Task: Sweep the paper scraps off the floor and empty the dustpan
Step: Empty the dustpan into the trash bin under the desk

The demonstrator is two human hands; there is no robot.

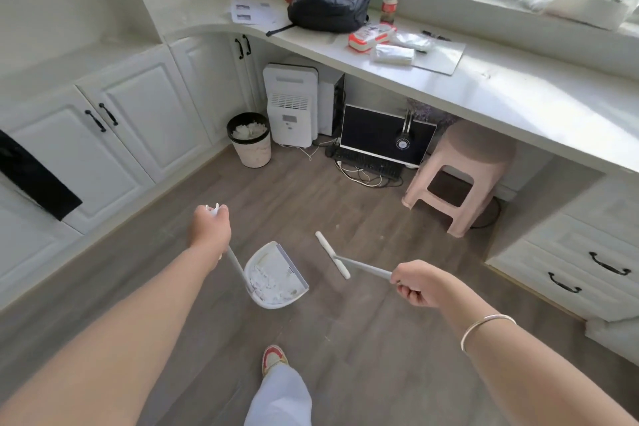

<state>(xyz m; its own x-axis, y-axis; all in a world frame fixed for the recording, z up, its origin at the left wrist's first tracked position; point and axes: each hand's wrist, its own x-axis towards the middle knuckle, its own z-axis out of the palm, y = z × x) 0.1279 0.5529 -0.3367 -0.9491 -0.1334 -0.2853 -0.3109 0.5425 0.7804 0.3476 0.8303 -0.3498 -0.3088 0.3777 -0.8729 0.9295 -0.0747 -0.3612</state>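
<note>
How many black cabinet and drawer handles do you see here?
6: two left cabinet handles, two corner door handles, two right drawer handles. More may be hidden.

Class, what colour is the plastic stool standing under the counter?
The stool is pale pink; the head view shows it, on the wood floor.

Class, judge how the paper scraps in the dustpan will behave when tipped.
The paper scraps look small and crumpled, so probably very light and apt to flutter. They lie loose at the back of the dustpan, so tipping it forward should slide them out easily.
</note>
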